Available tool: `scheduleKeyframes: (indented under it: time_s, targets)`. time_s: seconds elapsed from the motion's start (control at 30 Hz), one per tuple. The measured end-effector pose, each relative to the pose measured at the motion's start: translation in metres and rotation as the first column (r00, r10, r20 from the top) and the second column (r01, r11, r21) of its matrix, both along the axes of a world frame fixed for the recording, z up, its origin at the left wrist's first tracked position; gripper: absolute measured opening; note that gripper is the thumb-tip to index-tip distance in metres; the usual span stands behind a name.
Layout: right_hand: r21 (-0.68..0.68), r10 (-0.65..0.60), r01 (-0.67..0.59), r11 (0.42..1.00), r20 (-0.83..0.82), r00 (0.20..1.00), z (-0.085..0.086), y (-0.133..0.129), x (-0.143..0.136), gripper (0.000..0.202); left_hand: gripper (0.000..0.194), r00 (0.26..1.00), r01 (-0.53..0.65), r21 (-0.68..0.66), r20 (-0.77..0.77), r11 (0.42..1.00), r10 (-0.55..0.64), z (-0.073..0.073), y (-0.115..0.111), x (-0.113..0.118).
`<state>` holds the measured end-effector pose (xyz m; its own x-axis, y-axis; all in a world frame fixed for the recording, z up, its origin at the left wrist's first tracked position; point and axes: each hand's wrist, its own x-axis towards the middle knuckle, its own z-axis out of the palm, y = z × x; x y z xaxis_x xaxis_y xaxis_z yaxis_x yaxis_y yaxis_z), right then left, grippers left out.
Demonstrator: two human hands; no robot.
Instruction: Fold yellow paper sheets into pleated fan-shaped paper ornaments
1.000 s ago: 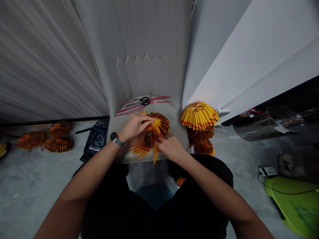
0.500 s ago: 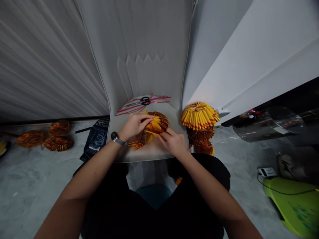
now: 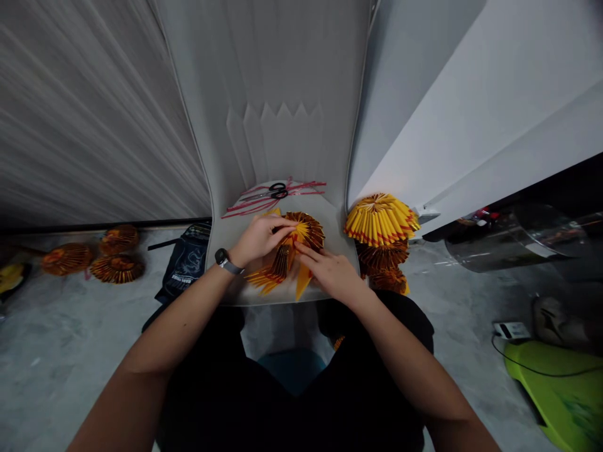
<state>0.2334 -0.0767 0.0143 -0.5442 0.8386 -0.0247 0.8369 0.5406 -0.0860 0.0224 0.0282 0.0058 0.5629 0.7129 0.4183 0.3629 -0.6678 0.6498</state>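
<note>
A pleated gold and yellow paper fan (image 3: 311, 232) lies partly spread on the grey chair seat (image 3: 334, 221). At its yellow centre, my left hand (image 3: 260, 237) pinches the gathered folds between thumb and fingers. My right hand (image 3: 332, 270) is closed on the folded paper just below that centre, its fingertips on a yellow pleat that points down toward the seat's front edge. More loose pleats fan out to the lower left, beneath my left hand. Behind the paper lie black-handled scissors (image 3: 277, 190) among pink strips (image 3: 249, 204).
Pleated yellow and gold paper rosettes (image 3: 380, 220) are stacked right of the chair. Several gold ones (image 3: 117, 269) rest on the floor at left, near a dark printed bag (image 3: 187, 257). A green plastic stool (image 3: 556, 383) and a power strip (image 3: 511, 330) are at right.
My right hand has moved slightly inward to the fan's centre. The pleat it held sideways now points downward, and the left part of the fan shows more open.
</note>
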Motion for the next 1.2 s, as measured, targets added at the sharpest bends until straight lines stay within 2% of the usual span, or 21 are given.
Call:
scheduleKeyframes:
  time_s: [0.1, 0.2, 0.3, 0.4, 0.47, 0.6, 0.7, 0.77, 0.83, 0.97, 1.03, 1.2]
  targets:
    - [-0.028, 0.024, -0.024, 0.999, -0.026, 0.999, -0.003, 0.003, 0.006, 0.047, 0.025, 1.000, -0.002, 0.001, -0.010, 1.000, 0.002, 0.000, 0.000, -0.001]
    - [-0.056, -0.001, -0.003, 0.998, -0.076, 0.997, -0.009, 0.006, 0.007, 0.033, 0.024, 1.000, -0.005, 0.002, -0.012, 1.000, 0.005, 0.000, 0.000, -0.001]
    - [-0.061, -0.143, 0.136, 0.989, -0.138, 0.980, -0.016, 0.010, 0.006, 0.036, 0.023, 1.000, -0.004, 0.007, -0.009, 1.000, 0.004, 0.000, 0.001, -0.001]
    - [-0.066, -0.301, 0.294, 0.954, -0.199, 0.933, -0.022, 0.014, 0.005, 0.034, 0.023, 1.000, -0.012, 0.024, -0.015, 1.000, 0.013, 0.000, 0.001, -0.001]
    - [-0.080, -0.353, 0.344, 0.936, -0.246, 0.903, -0.025, 0.016, 0.005, 0.032, 0.023, 0.999, -0.030, 0.032, -0.019, 0.999, 0.031, 0.000, 0.000, 0.000]
    - [-0.096, -0.291, 0.275, 0.957, -0.326, 0.899, -0.030, 0.014, 0.001, 0.028, 0.023, 0.998, -0.059, 0.032, -0.024, 0.998, 0.060, 0.001, -0.001, 0.003]
    - [-0.104, -0.188, 0.164, 0.981, -0.285, 0.940, -0.036, 0.011, -0.002, 0.035, 0.024, 0.998, -0.057, 0.031, -0.022, 0.998, 0.058, 0.001, -0.002, 0.004]
    - [-0.121, -0.154, 0.124, 0.985, -0.287, 0.945, -0.040, 0.011, -0.003, 0.032, 0.024, 0.998, -0.056, 0.023, -0.010, 0.998, 0.056, 0.001, -0.002, 0.004]
    - [-0.123, -0.179, 0.142, 0.982, -0.376, 0.909, -0.045, 0.014, -0.002, 0.027, 0.024, 0.998, -0.060, 0.017, -0.007, 0.998, 0.060, 0.000, -0.001, 0.004]
    - [-0.120, -0.324, 0.320, 0.940, -0.610, 0.723, -0.051, 0.028, 0.001, 0.038, 0.025, 0.996, -0.087, 0.004, -0.030, 0.996, 0.087, 0.000, -0.001, 0.004]
    - [-0.123, -0.344, 0.359, 0.925, -0.672, 0.656, -0.053, 0.033, 0.000, 0.040, 0.026, 0.995, -0.094, 0.002, -0.045, 0.996, 0.094, 0.001, -0.001, 0.004]
    - [-0.138, -0.361, 0.389, 0.911, -0.722, 0.590, -0.051, 0.037, -0.009, 0.041, 0.029, 0.994, -0.066, 0.002, -0.088, 0.998, 0.066, 0.005, -0.003, 0.004]
